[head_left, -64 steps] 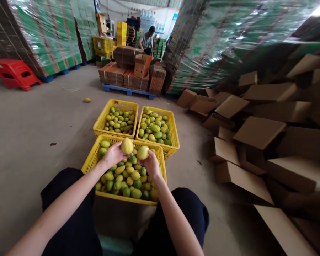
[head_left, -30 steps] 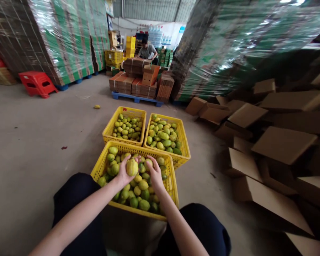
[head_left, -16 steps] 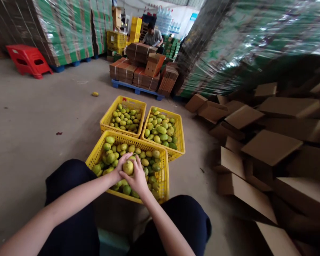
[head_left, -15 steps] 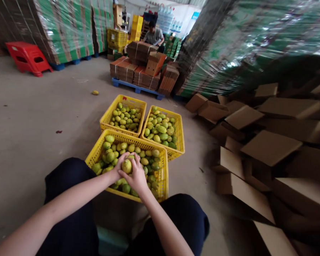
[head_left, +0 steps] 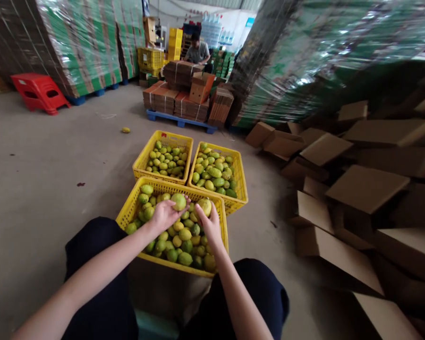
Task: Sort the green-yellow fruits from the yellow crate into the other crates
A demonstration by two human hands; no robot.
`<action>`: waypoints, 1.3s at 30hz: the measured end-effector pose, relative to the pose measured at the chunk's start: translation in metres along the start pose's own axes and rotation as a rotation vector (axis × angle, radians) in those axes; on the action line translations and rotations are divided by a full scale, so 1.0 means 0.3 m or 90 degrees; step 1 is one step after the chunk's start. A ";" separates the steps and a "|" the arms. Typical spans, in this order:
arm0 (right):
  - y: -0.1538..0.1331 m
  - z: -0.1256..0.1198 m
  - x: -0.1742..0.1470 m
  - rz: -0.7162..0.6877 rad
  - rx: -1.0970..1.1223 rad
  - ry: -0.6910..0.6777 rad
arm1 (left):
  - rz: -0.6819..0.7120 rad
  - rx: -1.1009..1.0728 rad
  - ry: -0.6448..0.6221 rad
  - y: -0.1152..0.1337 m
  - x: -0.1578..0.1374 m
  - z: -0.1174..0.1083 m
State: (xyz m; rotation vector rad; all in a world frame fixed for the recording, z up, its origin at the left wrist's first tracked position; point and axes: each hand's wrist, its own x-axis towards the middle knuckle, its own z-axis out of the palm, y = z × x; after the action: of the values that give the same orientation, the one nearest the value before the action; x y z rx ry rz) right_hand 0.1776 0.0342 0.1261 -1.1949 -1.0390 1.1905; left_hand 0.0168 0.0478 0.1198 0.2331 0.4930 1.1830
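Clock read from the near crate's middle, twelve straight ahead. Left hand (head_left: 165,216), palm up, cradles a smooth, round, pale yellow-green fruit (head_left: 179,201); right hand (head_left: 210,224) grasps a rounded, yellowish, blotchy fruit (head_left: 204,207) between thumb and fingers. Both fruits above the twelve-to-one part of a yellow slotted plastic crate (head_left: 224,227) of mixed green and yellow oval fruit (head_left: 185,234). Similar yellow plastic crates at eleven (head_left: 145,174) and one (head_left: 241,186). Handling, my judgement: light fingertip pressure, nails clear of skin, low over the heap in case of slips.
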 end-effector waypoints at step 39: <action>-0.024 -0.014 0.025 0.119 0.293 -0.079 | 0.038 0.153 0.112 0.092 -0.017 0.036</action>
State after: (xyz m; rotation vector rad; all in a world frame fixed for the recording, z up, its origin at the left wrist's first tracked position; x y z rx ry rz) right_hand 0.1834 0.0414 0.1327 -0.8744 -0.6962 1.5654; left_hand -0.0022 0.0542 0.1422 0.3541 0.7893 1.2082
